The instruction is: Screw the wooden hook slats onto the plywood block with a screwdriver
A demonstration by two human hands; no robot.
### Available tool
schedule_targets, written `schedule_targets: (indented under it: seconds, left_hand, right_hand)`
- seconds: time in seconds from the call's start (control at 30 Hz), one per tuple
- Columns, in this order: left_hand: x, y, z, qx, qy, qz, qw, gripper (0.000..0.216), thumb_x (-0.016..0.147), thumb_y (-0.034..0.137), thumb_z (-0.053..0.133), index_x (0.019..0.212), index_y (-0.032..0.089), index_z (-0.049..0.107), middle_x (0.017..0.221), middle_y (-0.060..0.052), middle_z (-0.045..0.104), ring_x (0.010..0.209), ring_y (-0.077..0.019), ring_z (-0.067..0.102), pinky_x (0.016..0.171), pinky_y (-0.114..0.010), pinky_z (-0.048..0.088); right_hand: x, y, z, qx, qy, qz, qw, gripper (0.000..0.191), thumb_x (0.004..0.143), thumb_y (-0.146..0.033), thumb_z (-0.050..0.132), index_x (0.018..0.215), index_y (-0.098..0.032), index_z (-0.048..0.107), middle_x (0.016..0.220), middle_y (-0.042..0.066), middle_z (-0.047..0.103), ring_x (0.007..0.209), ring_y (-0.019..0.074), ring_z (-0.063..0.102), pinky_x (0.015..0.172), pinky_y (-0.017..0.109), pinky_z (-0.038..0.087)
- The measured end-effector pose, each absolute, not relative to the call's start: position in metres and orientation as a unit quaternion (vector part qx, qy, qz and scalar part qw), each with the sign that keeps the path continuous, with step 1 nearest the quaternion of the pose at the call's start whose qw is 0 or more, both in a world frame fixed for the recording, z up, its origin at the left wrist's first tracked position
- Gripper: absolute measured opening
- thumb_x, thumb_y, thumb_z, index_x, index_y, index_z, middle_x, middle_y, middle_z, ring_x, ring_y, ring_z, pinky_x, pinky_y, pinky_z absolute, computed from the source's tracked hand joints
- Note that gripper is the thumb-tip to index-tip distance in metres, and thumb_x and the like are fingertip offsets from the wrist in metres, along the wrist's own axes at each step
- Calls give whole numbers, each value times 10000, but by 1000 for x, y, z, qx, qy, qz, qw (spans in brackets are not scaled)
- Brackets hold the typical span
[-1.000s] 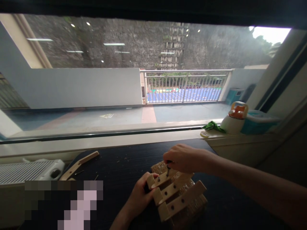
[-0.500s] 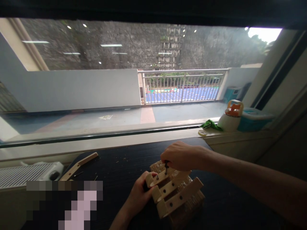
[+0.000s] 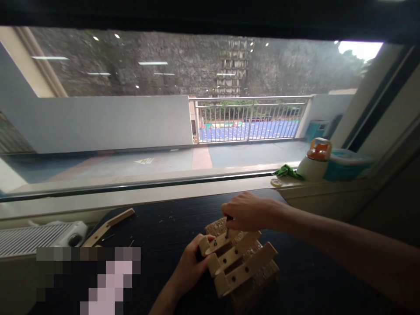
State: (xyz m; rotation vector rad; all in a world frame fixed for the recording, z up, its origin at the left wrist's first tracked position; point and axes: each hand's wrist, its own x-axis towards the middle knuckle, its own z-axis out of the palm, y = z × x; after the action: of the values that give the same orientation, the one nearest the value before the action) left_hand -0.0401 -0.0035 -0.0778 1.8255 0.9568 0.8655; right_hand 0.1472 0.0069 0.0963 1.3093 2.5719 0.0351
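Note:
My right hand [image 3: 246, 211] is closed around a small dark screwdriver [image 3: 228, 225], whose shaft points down. Its tip meets the farthest of three pale wooden bars, at the hole or screw farther from my left hand. The nearest wooden bar [image 3: 257, 261] shows two dark screw heads or holes, as does the middle wooden bar [image 3: 230, 257]. All three lie side by side across a rough-textured wooden block [image 3: 269, 272]. My left hand [image 3: 194, 259] grips the near left end of the farthest bar; some of its fingers are hidden behind the wood.
On the dark table [image 3: 164, 245] lie an angled wooden strip [image 3: 110, 226] and thin pieces at the left. A white radiator [image 3: 42, 238] adjoins it. A green cloth [image 3: 288, 171], white jug [image 3: 313, 168] and teal box [image 3: 348, 165] stand on the windowsill. The lower left is pixelated.
My right hand has turned a little around the screwdriver, and the handle's angle has changed. The tip stays at the same bar. My left hand keeps its place.

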Motion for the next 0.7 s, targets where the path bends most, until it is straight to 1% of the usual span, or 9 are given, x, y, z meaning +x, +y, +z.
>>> schedule_targets:
  seconds: [0.07, 0.1, 0.17, 0.23, 0.3, 0.37, 0.5, 0.6, 0.7]
  left_hand:
    - [-40, -4, -77, 733, 385, 350, 438, 242, 750, 201, 602, 991, 180, 594, 794, -6, 568, 737, -168, 531, 685, -243, 439]
    - [-40, -4, -77, 733, 384, 350, 439, 243, 748, 196, 602, 990, 180, 596, 798, -8, 572, 741, -169, 534, 688, -243, 440]
    - [-41, -5, -76, 732, 383, 350, 441, 240, 747, 187, 602, 986, 177, 598, 813, -15, 585, 756, -174, 541, 702, -247, 442]
    - [-41, -5, -75, 732, 382, 347, 445, 238, 748, 181, 600, 986, 175, 599, 831, -22, 595, 772, -179, 546, 716, -250, 443]
    - [-41, -5, -75, 731, 382, 344, 449, 241, 751, 179, 595, 992, 175, 597, 844, -27, 600, 782, -180, 549, 724, -251, 442]
    - [-41, -4, -75, 729, 380, 342, 455, 245, 755, 182, 592, 999, 177, 594, 850, -27, 602, 783, -178, 551, 724, -251, 443]
    - [-40, -4, -75, 728, 384, 345, 451, 255, 746, 183, 600, 1001, 178, 599, 845, -22, 600, 780, -176, 553, 724, -250, 445]
    - [-40, -4, -75, 728, 383, 351, 448, 256, 747, 190, 602, 1003, 180, 602, 855, -22, 603, 790, -179, 557, 733, -253, 446]
    - [-40, -5, -75, 730, 379, 353, 447, 253, 757, 211, 598, 1009, 184, 601, 850, -21, 606, 783, -179, 556, 727, -253, 447]
  right_hand:
    - [146, 7, 103, 435, 891, 2, 129, 283, 760, -286, 523, 1005, -196, 630, 869, 86, 681, 796, 227, 625, 613, 294, 401]
    - [146, 7, 106, 428, 894, -2, 132, 279, 751, -250, 524, 1006, -213, 630, 874, 72, 681, 801, 221, 624, 607, 287, 396]
    - [144, 7, 107, 416, 897, -9, 149, 251, 746, -184, 508, 952, -220, 647, 857, 57, 682, 792, 210, 623, 585, 273, 383]
    - [142, 8, 104, 408, 898, -14, 166, 227, 755, -160, 491, 903, -201, 658, 842, 65, 682, 776, 205, 623, 567, 267, 375]
    - [143, 10, 97, 403, 901, -15, 160, 218, 768, -174, 486, 905, -182, 655, 838, 78, 680, 770, 205, 622, 568, 270, 376]
    - [145, 12, 91, 412, 901, -14, 135, 216, 774, -206, 484, 912, -175, 647, 829, 83, 676, 769, 209, 620, 577, 274, 380]
    - [151, 14, 81, 446, 890, -11, 99, 221, 786, -293, 473, 851, -169, 644, 779, 85, 671, 733, 214, 621, 585, 282, 389]
    - [152, 14, 80, 460, 883, 3, 96, 240, 788, -315, 469, 832, -161, 647, 769, 94, 672, 719, 219, 624, 580, 285, 391]
    - [150, 12, 88, 465, 878, 10, 112, 268, 781, -354, 487, 873, -163, 650, 791, 98, 675, 737, 229, 623, 584, 294, 394]
